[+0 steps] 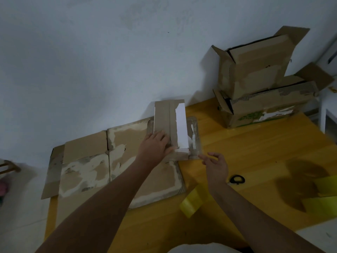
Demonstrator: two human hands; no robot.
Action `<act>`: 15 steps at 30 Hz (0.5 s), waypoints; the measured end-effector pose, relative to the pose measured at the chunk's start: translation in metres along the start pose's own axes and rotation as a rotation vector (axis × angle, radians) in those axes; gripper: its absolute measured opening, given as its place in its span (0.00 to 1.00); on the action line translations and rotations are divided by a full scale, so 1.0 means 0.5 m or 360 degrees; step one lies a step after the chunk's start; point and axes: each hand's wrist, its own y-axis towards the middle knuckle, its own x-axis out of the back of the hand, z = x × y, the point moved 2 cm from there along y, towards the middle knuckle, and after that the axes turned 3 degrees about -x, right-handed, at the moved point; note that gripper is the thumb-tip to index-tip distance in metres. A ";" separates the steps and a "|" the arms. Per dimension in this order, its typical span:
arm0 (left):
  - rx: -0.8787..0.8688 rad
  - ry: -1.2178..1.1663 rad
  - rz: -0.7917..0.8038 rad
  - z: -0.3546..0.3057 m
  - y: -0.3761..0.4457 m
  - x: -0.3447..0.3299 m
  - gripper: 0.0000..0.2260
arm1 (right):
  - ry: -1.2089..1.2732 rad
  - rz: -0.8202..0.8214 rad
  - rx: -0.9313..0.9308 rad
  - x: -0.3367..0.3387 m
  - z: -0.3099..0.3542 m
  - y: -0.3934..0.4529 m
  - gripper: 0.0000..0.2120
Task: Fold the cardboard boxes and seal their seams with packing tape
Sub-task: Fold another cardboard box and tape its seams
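Head view, dim light, colours muted. Worktop point(246, 143): yellow-orange wood grain, its far edge set against a pale blue-grey wall point(91, 61) with faint stains and scuffs. A white surface shows at the far right edge; details unclear.

Flattened cardboard point(87, 161) lies on the left half of the worktop, touching the wall, its face patchy where the top paper layer has torn away. Its left flap overhangs the worktop edge.

Small box point(167, 123) stands on the right end of the flattened cardboard, by the wall, brown with a white panel on its right face and torn paper along the seam. Clear tape point(194, 141) glints on the cardboard just right of it.

Left hand point(155, 145): fingers straight, palm pressed flat against the small box's lower front. Not curled round anything.

Right hand point(216, 165): thumb and forefinger closed in a pinch just beside the taped edge at the box's lower right corner; what they pinch is too faint to make out.

Yellow tape roll point(193, 201) lies on the worktop near the right forearm. A black scissors handle point(237, 179) lies just right of the right wrist. Yellow sheets point(324, 196) at the right edge, blurred.

Two opened boxes point(259, 84) are stacked at the far right against the wall, flaps up, the lower one printed green.
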 end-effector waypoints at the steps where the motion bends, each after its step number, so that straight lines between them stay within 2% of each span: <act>1: -0.0030 0.0022 -0.0047 0.005 0.000 -0.002 0.31 | 0.0003 0.0028 -0.0014 0.007 -0.006 0.004 0.07; 6: -0.0192 0.0137 -0.0053 0.017 0.016 -0.004 0.29 | 0.0198 0.0129 -0.0309 0.011 -0.027 0.030 0.03; 9: -0.0252 0.0212 -0.0010 0.019 0.021 -0.003 0.29 | 0.0490 0.0445 -0.0772 -0.021 -0.019 0.036 0.16; 12: -0.0308 0.0289 0.0037 0.017 0.027 -0.003 0.30 | 0.0804 0.0651 -0.1134 -0.058 0.000 0.031 0.16; 15: -0.0310 0.0312 0.0063 0.021 0.028 -0.003 0.31 | 0.1082 0.0649 -0.1311 -0.093 0.006 0.034 0.18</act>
